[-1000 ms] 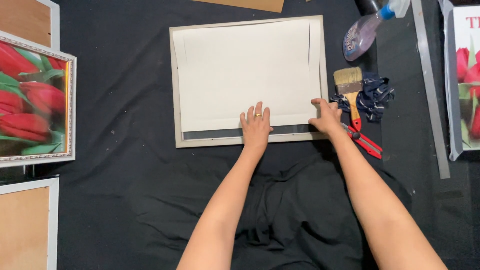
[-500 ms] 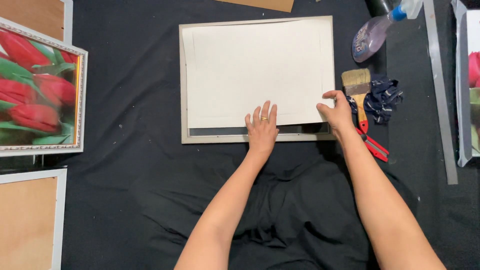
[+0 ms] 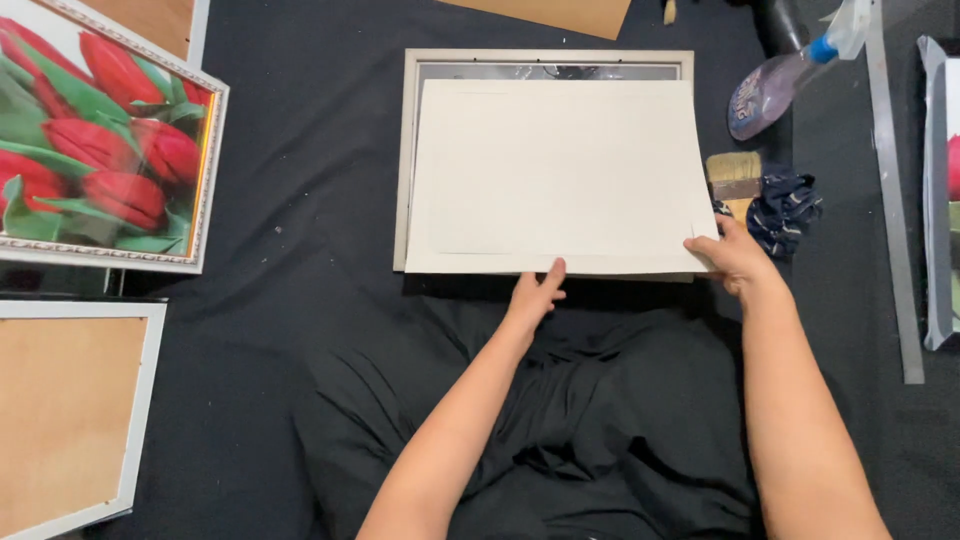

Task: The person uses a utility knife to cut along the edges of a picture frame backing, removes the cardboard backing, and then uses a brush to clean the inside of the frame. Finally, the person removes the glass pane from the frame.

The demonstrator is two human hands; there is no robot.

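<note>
A large white sheet (image 3: 555, 175) lies over a pale picture frame (image 3: 410, 70) on the black cloth, shifted toward me so a strip of the frame's glass shows along the far edge. My left hand (image 3: 535, 295) grips the sheet's near edge, thumb on top and fingers tucked underneath. My right hand (image 3: 735, 258) pinches the sheet's near right corner.
A framed picture of red tulips (image 3: 95, 150) lies at the left, with a face-down frame (image 3: 65, 410) below it. At the right are a spray bottle (image 3: 775, 85), a paintbrush (image 3: 735, 180), a dark rag (image 3: 785, 205) and a long metal ruler (image 3: 895, 200).
Both hands went from lying flat on the sheet to gripping its near edge. The sheet has slid toward me, uncovering the frame's far strip.
</note>
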